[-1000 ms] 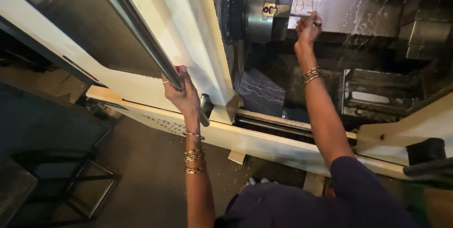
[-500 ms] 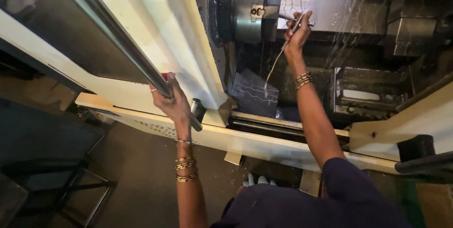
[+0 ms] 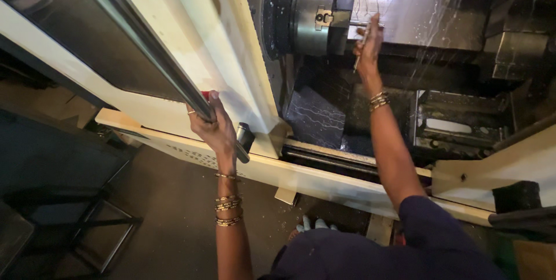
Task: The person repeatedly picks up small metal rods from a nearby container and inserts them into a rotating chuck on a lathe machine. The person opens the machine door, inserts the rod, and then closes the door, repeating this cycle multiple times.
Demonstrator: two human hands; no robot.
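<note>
My left hand (image 3: pixel 213 128) grips the long steel handle bar (image 3: pixel 152 48) of the cream sliding door (image 3: pixel 191 31) of a lathe, near the bar's lower end. My right hand (image 3: pixel 369 41) reaches inside the machine, up to the round steel chuck (image 3: pixel 313 16). Its fingers close on a thin metal rod (image 3: pixel 360 48) that sticks out of the chuck's right side. Gold bangles show on both wrists.
The dark, wet machine bay lies under the chuck, with a ribbed cover (image 3: pixel 315 116) and a tool block (image 3: pixel 457 126) to the right. The cream machine frame (image 3: pixel 324 178) runs across in front. A metal stool frame (image 3: pixel 87 228) stands on the floor at lower left.
My right hand has stayed at the chuck on the thin rod, shifting slightly along it. The left hand has kept its grip on the door bar. My head has moved a little.
</note>
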